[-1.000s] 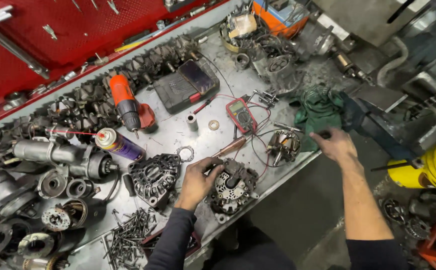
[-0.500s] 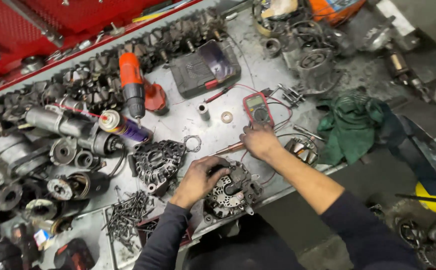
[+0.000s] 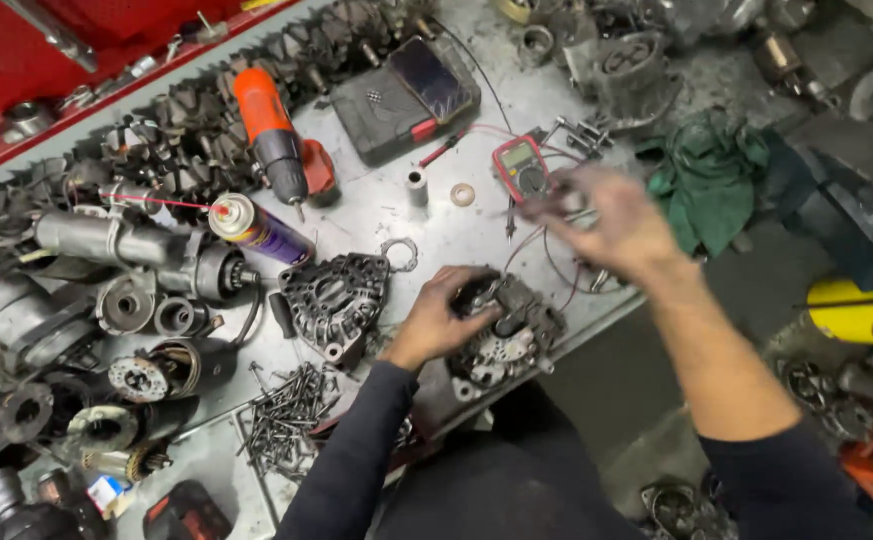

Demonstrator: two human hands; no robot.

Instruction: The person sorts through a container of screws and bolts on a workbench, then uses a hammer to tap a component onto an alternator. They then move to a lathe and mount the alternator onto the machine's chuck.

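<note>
My left hand (image 3: 438, 318) grips a dark alternator half (image 3: 512, 338) lying at the front edge of the metal workbench (image 3: 376, 215). My right hand (image 3: 608, 222) hovers blurred above the bench, just right of a red multimeter (image 3: 521, 166) and over its red and black leads (image 3: 556, 262). Its fingers are curled, but the blur hides whether they hold anything. A black finned alternator housing (image 3: 332, 298) lies just left of my left hand.
An orange cordless drill (image 3: 274, 142), a spray can (image 3: 256, 228), a black case (image 3: 408, 96), a starter motor (image 3: 126, 250), a pile of bolts (image 3: 286, 408) and many rotors crowd the bench. A green rag (image 3: 708, 178) hangs at its right end. A yellow container (image 3: 861, 310) stands on the floor.
My right hand swung in from the green rag at the right toward the multimeter and is now lifting over the leads. My left hand stayed on the alternator half. The camera moved closer.
</note>
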